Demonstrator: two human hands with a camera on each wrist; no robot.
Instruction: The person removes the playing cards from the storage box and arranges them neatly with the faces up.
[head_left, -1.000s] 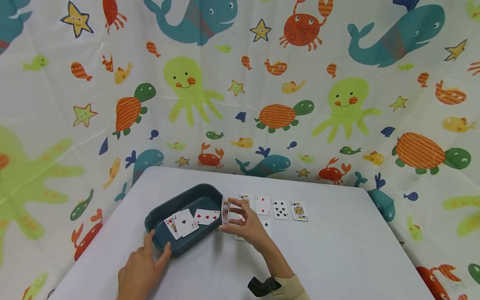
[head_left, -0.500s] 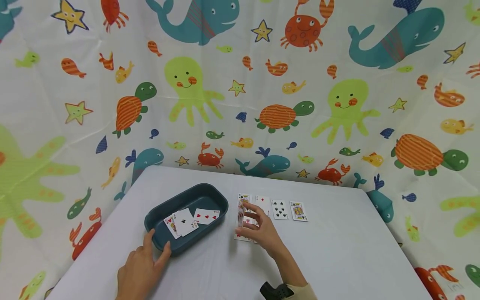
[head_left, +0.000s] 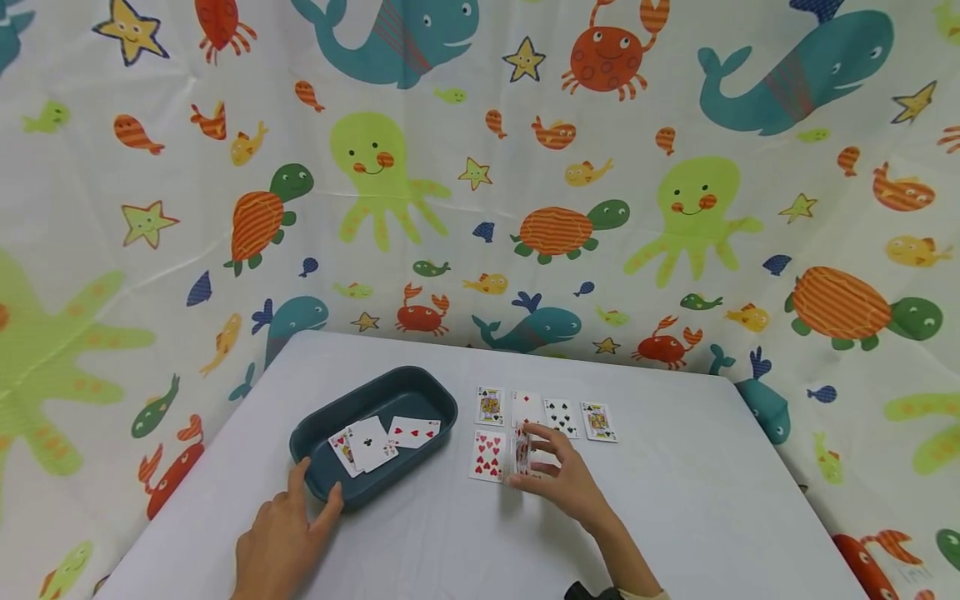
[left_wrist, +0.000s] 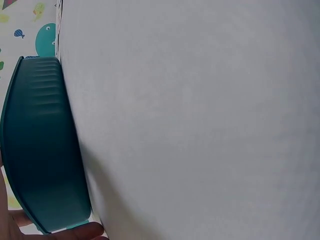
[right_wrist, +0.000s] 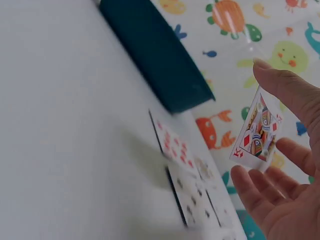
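My right hand (head_left: 566,483) pinches a king of diamonds (right_wrist: 258,130) on its edges, thumb on one side and fingers on the other. The card stands nearly upright over the lower row of playing cards. Left of it lies a many-pipped hearts card (head_left: 487,456) face up. A card with black pips (right_wrist: 191,197) shows below the held card in the right wrist view; the right hand covers that spot in the head view. My left hand (head_left: 277,537) grips the near-left end of a dark teal tray (head_left: 360,500), thumb and fingers spread around its rim.
Inside the tray lie an ace of clubs (head_left: 369,443), a three of hearts (head_left: 415,432) and a face card (head_left: 343,454). An upper row holds a face card (head_left: 491,406), a diamonds card (head_left: 525,407), a spades card (head_left: 557,414) and another face card (head_left: 598,422).
The right hand has carried the king of diamonds rightward from the tray's right rim, past the hearts card, to the lower row. The left hand and the tray have stayed put.
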